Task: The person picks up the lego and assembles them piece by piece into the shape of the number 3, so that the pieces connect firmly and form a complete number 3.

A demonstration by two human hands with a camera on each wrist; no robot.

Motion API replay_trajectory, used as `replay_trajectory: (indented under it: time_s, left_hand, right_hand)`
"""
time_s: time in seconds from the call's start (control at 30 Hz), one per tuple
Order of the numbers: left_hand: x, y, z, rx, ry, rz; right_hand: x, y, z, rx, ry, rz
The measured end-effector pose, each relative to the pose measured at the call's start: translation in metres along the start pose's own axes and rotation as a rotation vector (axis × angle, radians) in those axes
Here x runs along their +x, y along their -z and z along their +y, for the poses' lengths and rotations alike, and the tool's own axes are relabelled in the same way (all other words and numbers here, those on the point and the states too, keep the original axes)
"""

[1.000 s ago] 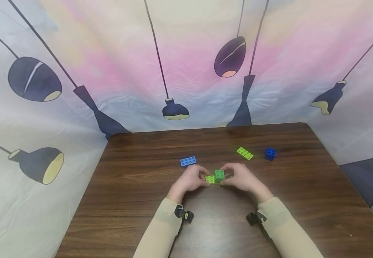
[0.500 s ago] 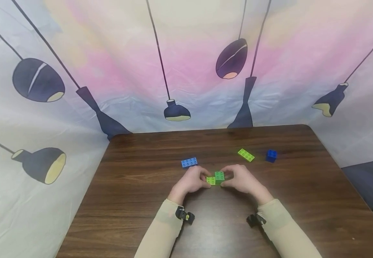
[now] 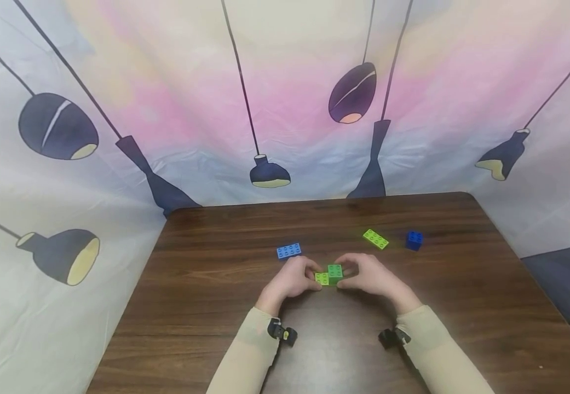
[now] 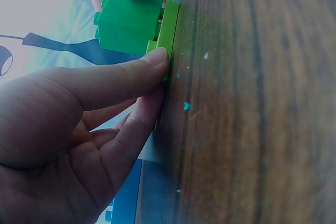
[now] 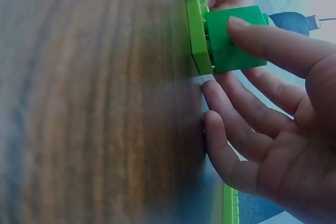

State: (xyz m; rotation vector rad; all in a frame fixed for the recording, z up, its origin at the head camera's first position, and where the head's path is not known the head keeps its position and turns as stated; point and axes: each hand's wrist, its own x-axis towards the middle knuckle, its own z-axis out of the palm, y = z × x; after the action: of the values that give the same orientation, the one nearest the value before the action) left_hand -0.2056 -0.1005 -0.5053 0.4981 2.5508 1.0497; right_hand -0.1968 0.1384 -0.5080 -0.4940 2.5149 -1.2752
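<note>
In the head view my left hand (image 3: 294, 277) pinches the left end of a lime-green toy building plate (image 3: 321, 278) between thumb and fingers. The plate lies low on the table. A green two-by-two building block (image 3: 334, 273) stands on the plate's right half, and my right hand (image 3: 368, 273) grips it from the right. In the right wrist view the thumb lies on the side of the green block (image 5: 236, 38), and a narrow gap with studs shows between block and lime plate (image 5: 197, 35). The left wrist view has the left thumb on the lime plate's edge (image 4: 168, 27).
On the brown wooden table (image 3: 206, 306), a light blue plate (image 3: 289, 250) lies just beyond my left hand. Farther off to the right are another lime plate (image 3: 375, 238) and a dark blue block (image 3: 414, 240). A fabric backdrop with painted lamps (image 3: 270, 172) hangs behind the table.
</note>
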Motion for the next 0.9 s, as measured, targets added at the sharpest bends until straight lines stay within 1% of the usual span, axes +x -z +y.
replay_trajectory:
  time_s: [0.2,0.4,0.67,0.9]
  left_hand:
    - [0.000,-0.001,0.001,-0.007,0.004,0.004]
    - [0.001,0.000,0.001,0.005,0.006,-0.002]
    - [0.000,-0.001,0.001,0.010,-0.011,0.005]
    - [0.000,-0.001,0.000,0.011,-0.018,0.008]
  right_hand:
    - [-0.001,0.006,0.002,0.031,0.001,-0.018]
    - [-0.002,0.011,0.001,0.066,0.012,-0.014]
    - [-0.002,0.013,0.000,0.059,0.028,-0.015]
    - [-0.004,0.014,-0.003,0.045,0.021,-0.016]
